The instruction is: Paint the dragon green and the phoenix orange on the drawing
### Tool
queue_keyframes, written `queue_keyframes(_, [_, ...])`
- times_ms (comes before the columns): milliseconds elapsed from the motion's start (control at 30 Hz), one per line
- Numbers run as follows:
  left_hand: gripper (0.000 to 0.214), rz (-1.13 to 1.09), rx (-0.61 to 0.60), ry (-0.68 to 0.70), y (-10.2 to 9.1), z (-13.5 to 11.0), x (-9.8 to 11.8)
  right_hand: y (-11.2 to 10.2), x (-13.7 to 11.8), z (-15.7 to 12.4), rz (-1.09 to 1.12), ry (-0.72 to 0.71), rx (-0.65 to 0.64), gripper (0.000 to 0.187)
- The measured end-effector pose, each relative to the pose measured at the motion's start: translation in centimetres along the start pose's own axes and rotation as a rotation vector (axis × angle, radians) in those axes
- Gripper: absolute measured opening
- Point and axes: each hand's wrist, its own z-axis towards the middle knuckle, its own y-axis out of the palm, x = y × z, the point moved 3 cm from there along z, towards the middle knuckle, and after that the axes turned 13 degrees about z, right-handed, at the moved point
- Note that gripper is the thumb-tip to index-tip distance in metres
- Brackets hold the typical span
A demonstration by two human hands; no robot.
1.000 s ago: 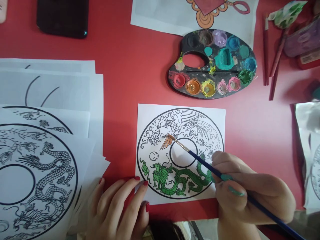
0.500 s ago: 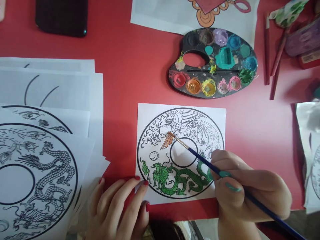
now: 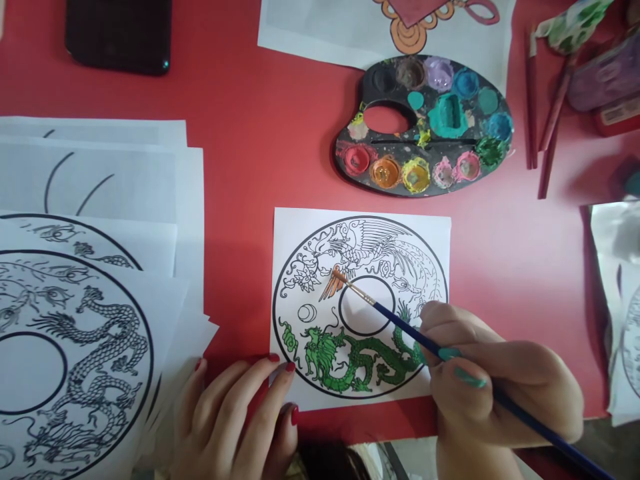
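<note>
The work is laid out on a red table (image 3: 240,167). At the near edge, left of centre, the left hand (image 3: 233,420) is held open with nothing gripped, its fingers bent and slightly spread. One fingertip is set at the near left corner of the sheet (image 3: 363,318), presumably so that the paper is kept from shifting. At the near right, the right hand (image 3: 505,383) is closed on the brush (image 3: 405,325). The handle is pinched between thumb and fingers, well back from the bristles, so that the drawing is left in view and, in all likelihood, the tip can be steered finely. The bristles are positioned at a patch of orange feathers (image 3: 331,287) in the far half of the drawing; whether the paper is touched cannot be told. In the near half, the dragon (image 3: 363,360) is coloured green.

On the left, the papers (image 3: 191,200) are overlapped and kept apart from the sheet. Beyond the sheet, the palette (image 3: 400,151) is placed with its orange well (image 3: 385,172) on the near side, apparently for a short reach. Farther right, red brushes (image 3: 531,113) are laid aside. At the far left, a phone (image 3: 117,33) is placed well clear of the paint.
</note>
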Motion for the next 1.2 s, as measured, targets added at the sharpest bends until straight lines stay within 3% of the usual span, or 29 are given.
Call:
queue_keyframes(1000, [0.027, 0.027, 0.015, 0.045, 0.1, -0.1, -0.1, -0.3, -0.3, 0.3, 0.022, -0.016, 0.022, 0.015])
queue_keyframes(1200, [0.027, 0.024, 0.014, 0.04, 0.1, -0.2, 0.0, -0.8, -0.5, 0.4, 0.011, 0.025, -0.041, 0.018])
